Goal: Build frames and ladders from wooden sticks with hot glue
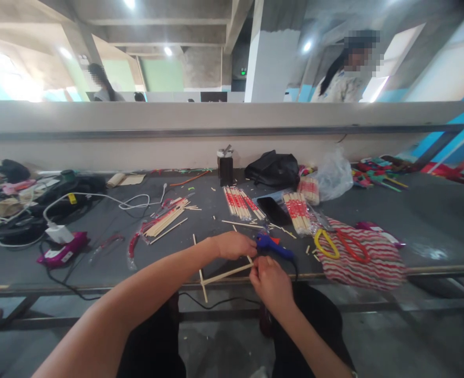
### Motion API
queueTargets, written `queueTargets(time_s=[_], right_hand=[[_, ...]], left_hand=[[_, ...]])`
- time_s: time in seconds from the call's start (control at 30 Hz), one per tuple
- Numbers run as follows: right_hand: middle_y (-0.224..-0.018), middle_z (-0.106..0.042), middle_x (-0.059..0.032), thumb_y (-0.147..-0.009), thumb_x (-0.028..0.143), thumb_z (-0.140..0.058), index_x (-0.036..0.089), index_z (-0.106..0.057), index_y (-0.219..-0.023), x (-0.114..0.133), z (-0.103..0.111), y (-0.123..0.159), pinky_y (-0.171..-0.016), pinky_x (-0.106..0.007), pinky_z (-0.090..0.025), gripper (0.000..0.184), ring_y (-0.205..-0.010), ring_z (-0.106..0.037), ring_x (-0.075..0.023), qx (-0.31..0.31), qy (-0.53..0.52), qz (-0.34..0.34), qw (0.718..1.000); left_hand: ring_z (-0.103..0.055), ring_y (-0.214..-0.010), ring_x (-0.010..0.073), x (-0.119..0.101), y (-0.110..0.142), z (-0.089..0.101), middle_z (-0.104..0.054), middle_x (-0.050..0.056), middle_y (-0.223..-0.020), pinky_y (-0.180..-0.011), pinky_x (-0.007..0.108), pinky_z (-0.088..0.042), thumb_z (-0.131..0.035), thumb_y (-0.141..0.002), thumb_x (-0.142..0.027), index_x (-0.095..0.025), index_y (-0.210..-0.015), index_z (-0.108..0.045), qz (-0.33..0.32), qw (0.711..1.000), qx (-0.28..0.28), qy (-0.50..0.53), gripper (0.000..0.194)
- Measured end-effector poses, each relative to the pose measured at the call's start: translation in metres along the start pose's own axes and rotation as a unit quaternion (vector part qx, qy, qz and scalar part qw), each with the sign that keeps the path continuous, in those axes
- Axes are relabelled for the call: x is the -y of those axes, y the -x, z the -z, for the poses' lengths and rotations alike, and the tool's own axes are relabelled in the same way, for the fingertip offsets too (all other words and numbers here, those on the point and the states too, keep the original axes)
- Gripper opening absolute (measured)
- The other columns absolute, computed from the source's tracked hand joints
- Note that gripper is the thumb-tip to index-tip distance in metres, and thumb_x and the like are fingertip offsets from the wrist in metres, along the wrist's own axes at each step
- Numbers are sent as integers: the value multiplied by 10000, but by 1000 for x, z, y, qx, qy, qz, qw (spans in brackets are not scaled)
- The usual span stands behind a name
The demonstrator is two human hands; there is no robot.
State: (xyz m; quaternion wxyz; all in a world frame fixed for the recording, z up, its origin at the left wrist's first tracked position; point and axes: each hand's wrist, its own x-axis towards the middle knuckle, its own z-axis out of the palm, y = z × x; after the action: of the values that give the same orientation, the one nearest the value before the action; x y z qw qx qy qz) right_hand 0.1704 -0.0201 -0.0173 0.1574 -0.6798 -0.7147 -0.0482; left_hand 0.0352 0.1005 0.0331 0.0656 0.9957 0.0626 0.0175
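Observation:
Both hands are at a joined frame of thin wooden chopsticks [226, 274] at the table's front edge. My left hand [234, 245] is closed, its fingers around the far stick, whose ends show on both sides of the hand. My right hand [270, 281] pinches the frame's right corner, where the crosspiece meets that stick. The frame's left stick [203, 286] crosses the other end of the crosspiece and overhangs the edge. Just beyond my hands lies a blue glue gun [274, 245], partly hidden by my left hand.
Loose chopsticks [167, 220] and packed chopsticks [297, 212] lie beyond, with a phone [273, 210] between packs. At right, yellow-handled scissors [326, 244] rest on striped cloth [361, 270]. At left are a purple power strip [64, 251] and cables. Two people stand behind the partition [177, 115].

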Motion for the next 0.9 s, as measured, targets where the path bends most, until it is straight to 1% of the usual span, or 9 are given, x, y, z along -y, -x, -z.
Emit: queueTargets(time_s=[0.1,0.17,0.3,0.37,0.5,0.63,0.73,0.9], right_hand=[[-777,-612,-52,-841,179,-477,183,-577,-780,2,1,1,-673,-274,-345,117,-781,-571,-189,-6,-8,-13,1000],[-771,-610,-48,-844,182,-474,188,-579,-770,3,2,1,-671,-272,-344,128,-776,-570,-184,-8,-17,-22,1000],[-758,-605,-36,-833,184,-495,195,-575,-749,4,4,3,-672,-263,-342,117,-766,-562,-175,-14,-36,-31,999],[-752,-601,-33,-833,189,-497,197,-571,-745,3,4,4,-676,-262,-343,116,-765,-558,-174,-21,-45,-28,998],[-760,-601,-29,-838,190,-494,199,-579,-766,2,4,5,-686,-263,-344,112,-775,-556,-177,-22,-60,-26,998],[-767,-603,-30,-831,187,-505,195,-583,-773,1,4,4,-686,-261,-341,98,-773,-552,-171,-21,-68,-28,997],[-763,-598,-26,-831,194,-510,198,-582,-765,1,3,4,-682,-262,-334,98,-778,-551,-173,-21,-70,-35,997],[-771,-597,-20,-835,204,-512,204,-587,-770,2,2,4,-678,-265,-325,99,-777,-549,-173,-9,-68,-42,997]], left_hand=[[-593,-861,151,4,6,2,-628,18,-973,-659,228,-443,-550,-737,-42,-239,-865,-623,10,1000,-6,9,246],[-588,-897,156,10,11,4,-631,29,-993,-706,224,-448,-541,-734,-24,-232,-917,-631,30,999,-14,7,290],[-576,-953,173,26,21,8,-636,58,-977,-835,256,-441,-501,-779,-44,-207,-943,-650,98,994,-36,-28,275],[-577,-950,174,34,24,8,-635,69,-965,-866,270,-434,-483,-811,-76,-199,-943,-657,126,990,-36,-43,251],[-589,-913,164,42,26,4,-635,65,-957,-823,254,-447,-467,-846,-122,-200,-986,-658,149,988,-25,-44,249],[-591,-906,158,44,23,-1,-628,61,-990,-794,236,-447,-490,-833,-132,-205,-1048,-644,151,987,-25,-44,274],[-590,-880,150,46,19,-3,-630,53,-957,-774,223,-442,-492,-831,-126,-203,-999,-658,140,989,-17,-45,249],[-587,-794,138,50,16,-3,-625,54,-884,-693,212,-433,-477,-867,-156,-182,-889,-666,133,990,-13,-48,192]])
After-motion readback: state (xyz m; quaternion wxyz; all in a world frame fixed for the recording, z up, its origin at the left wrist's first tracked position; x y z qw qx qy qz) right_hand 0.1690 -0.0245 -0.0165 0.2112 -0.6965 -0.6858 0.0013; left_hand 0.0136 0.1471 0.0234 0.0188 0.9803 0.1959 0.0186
